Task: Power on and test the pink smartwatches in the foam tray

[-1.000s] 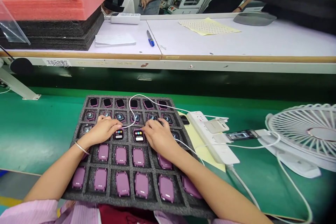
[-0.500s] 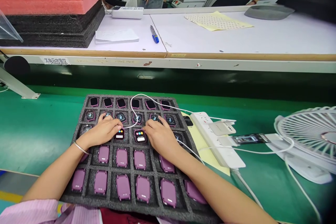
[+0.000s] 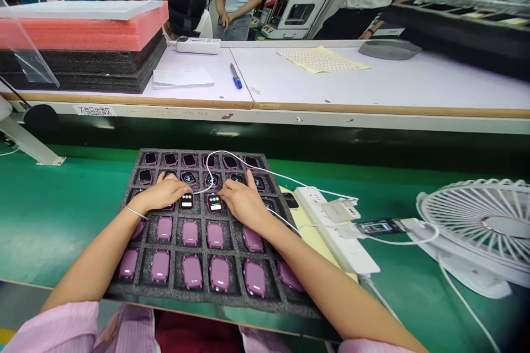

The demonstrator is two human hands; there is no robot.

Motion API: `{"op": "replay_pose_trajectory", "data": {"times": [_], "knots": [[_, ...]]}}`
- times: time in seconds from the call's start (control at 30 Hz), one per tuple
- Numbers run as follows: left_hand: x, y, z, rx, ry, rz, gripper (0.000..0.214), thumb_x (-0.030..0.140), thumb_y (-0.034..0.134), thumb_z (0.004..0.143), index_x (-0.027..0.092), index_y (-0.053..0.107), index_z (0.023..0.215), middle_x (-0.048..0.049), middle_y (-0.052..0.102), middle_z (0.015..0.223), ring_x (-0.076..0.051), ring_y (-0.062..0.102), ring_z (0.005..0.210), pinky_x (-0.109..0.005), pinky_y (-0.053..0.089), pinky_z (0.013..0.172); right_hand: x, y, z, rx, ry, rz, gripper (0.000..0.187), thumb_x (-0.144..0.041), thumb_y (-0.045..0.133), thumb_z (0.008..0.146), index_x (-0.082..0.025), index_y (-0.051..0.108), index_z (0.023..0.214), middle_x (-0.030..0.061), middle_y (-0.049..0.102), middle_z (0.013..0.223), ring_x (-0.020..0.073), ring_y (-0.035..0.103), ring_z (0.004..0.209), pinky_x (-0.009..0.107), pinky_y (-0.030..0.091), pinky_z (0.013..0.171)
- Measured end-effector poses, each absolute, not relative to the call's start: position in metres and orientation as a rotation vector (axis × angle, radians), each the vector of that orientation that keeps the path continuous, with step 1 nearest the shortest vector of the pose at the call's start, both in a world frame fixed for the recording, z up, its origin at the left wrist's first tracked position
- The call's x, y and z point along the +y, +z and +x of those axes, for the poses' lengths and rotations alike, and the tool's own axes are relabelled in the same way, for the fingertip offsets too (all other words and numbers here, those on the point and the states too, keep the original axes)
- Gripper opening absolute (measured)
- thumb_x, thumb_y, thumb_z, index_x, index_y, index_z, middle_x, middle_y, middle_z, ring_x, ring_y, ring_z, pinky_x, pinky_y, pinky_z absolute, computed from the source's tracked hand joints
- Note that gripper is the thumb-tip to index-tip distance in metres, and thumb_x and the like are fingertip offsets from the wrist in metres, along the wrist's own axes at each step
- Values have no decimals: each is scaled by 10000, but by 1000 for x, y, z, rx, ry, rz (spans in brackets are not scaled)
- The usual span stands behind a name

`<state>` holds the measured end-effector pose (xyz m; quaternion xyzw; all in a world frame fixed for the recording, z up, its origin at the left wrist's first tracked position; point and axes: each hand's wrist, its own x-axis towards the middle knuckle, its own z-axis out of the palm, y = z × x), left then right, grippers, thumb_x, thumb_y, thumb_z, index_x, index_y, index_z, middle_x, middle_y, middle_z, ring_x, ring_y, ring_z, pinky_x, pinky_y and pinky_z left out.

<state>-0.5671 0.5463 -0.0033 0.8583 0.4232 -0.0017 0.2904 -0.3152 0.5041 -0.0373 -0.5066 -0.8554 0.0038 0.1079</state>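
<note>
Green bench, foam tray of watches.
Some lie face-down, nearer than the grip; the left hand's fingertips meet one lit watch and a white cable, the right hand's the neighbouring watch; whether either pinches, I cannot tell. Beyond the grip, a shelf.

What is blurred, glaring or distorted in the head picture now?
Head view: pale glare on the green table at left; head view: dark stack, upper right, looks smeared; head view: fan appears stretched near the right edge; head view: lit watches show coloured dots, finer detail unclear.
</note>
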Motion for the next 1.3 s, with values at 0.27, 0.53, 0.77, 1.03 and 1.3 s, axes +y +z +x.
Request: {"op": "replay_pose_trajectory", "data": {"times": [0.27,0.53,0.77,1.03,1.3], "knots": [[539,1,-570,1328,247,2271,210,315,534,925,242,707,1021,-30,742,1066,-233,606,1054,-589,113,1144,495,-27,-308,-2386,-247,-1423,228,-113,514,943,-191,720,884,37,666,885,208,612,802,571,149,1091],[466,19,-658,1555,612,2054,252,434,575,889,222,701,940,-44,736,982,-247,639,946,-415,474,927,429,-32,-219,-2082,-192,-1318,207,-334,486,1001,-233,660,951,59,687,835,258,649,770,422,437,738],[426,1,-680,1488,499,2305,256,343,484,961,215,704,932,-60,702,959,-217,587,937,-366,468,875,385,-43,-199,-2087,110,-1389,129,-307,512,977,-277,636,984,50,675,866,294,666,746,420,508,646],[450,6,-703,1175,344,2519,298,359,463,980,282,747,930,-28,695,910,-192,579,865,-302,462,777,383,-42,-197,-2143,29,-1420,246,-323,457,1019,-234,680,964,58,667,843,234,654,775,379,465,692],[454,-3,-698,1246,191,2909,395,479,376,987,323,680,1186,-50,698,1156,-323,561,1026,-469,427,872,383,-41,-203,-2175,-149,-1495,314,-284,374,1036,-226,676,971,38,661,834,196,645,757,423,373,865]]}}
